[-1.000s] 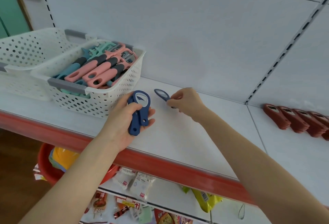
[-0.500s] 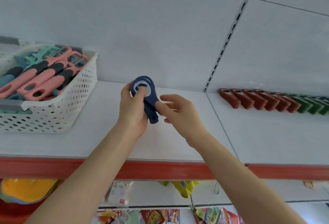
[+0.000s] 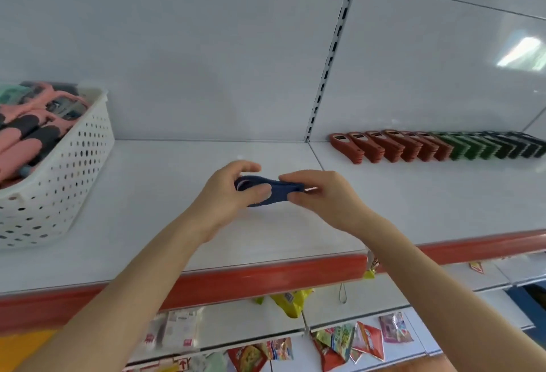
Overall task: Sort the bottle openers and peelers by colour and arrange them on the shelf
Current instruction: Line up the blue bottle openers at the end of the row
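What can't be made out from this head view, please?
Blue openers: count hidden by the left hand and right hand gripping them, head view.
White basket: left part cut by the frame's left edge.
Opener row: far end cut by the right edge, dark colours blurred.

No legible text on any packaging.
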A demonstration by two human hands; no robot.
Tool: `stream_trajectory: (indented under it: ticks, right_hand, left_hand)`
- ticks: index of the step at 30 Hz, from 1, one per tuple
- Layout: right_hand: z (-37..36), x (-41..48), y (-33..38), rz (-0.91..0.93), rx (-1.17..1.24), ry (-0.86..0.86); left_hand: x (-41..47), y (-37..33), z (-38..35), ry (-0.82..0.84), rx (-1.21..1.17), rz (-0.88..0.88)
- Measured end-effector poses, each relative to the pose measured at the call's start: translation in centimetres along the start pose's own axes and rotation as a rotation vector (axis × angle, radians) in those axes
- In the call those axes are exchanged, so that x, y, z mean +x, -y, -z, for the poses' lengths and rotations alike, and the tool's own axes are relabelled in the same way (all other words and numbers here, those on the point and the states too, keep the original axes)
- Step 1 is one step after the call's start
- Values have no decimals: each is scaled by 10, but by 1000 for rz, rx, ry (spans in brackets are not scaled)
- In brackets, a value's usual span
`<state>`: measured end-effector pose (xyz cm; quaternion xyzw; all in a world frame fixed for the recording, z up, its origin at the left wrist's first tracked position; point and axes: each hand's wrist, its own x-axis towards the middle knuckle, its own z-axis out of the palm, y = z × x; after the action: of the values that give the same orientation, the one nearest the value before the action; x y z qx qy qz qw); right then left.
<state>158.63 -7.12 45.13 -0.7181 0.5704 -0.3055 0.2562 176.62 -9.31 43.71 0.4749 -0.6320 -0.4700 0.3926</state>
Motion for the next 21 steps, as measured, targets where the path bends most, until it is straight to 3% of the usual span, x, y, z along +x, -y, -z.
stream_trajectory:
  ticks: [5, 9, 16, 21]
  right_hand:
    - [-10, -10, -14, -63, -17, -12]
    - [-14, -13, -14, -157, 87, 6]
    - [-19, -12, -14, -112, 28, -35]
    - [-16, -13, -21, -71, -98, 5]
  left_hand:
    - [-3, 10, -16, -29, 305, -153]
    - [-3, 13, -29, -79, 296, -146]
    - [1, 10, -40, -121, 311, -117]
    - [-2, 15, -37, -62, 498, -181]
